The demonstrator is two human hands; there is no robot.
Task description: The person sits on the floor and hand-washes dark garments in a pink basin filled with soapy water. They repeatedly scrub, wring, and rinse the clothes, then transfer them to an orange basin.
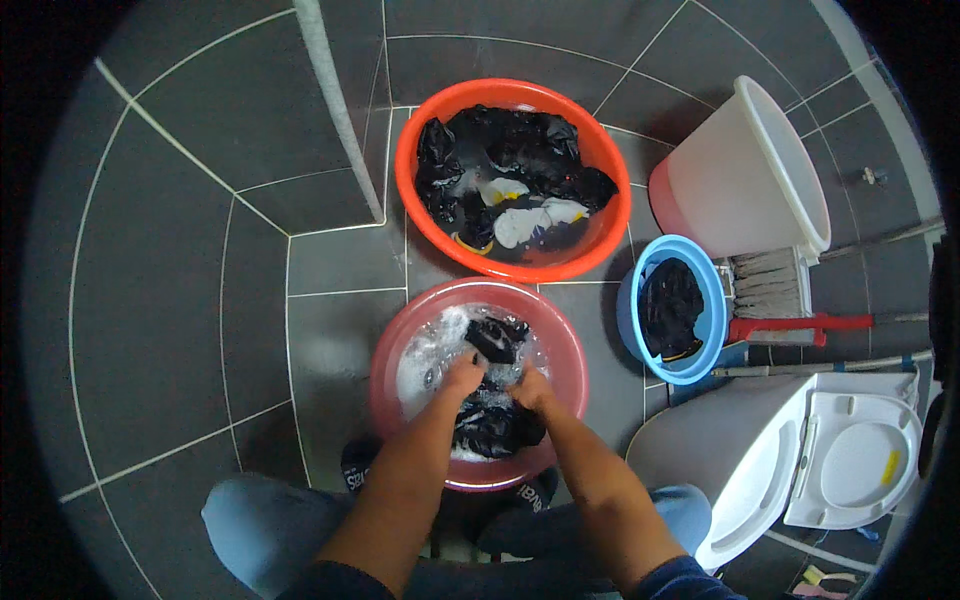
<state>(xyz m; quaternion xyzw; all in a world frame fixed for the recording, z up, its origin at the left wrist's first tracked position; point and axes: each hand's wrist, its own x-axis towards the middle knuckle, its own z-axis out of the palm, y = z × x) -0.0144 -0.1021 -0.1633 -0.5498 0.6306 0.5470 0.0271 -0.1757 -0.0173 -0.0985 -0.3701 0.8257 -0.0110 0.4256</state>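
Note:
Both my hands are down in a pink basin (pixel 388 350) of sudsy water between my feet. My left hand (pixel 465 373) is closed on a wet black garment (pixel 496 340), which rises out of the foam in front of it. My right hand (pixel 531 387) grips the black cloth from the other side; its fingertips are partly hidden by water and fabric. More black cloth (pixel 497 428) lies soaked in the near part of the basin, and I cannot tell whether it is the same piece. White suds (pixel 425 365) gather along the left side.
Beyond stands an orange basin (pixel 410 190) with dark clothes and white-and-yellow pieces in water. To the right are a blue basin (pixel 628 310) holding black cloth, a tall white-and-pink bucket (pixel 725 170), a red-handled brush (pixel 800 325) and a toilet (pixel 740 450). A grey pipe (pixel 340 100) runs up the wall.

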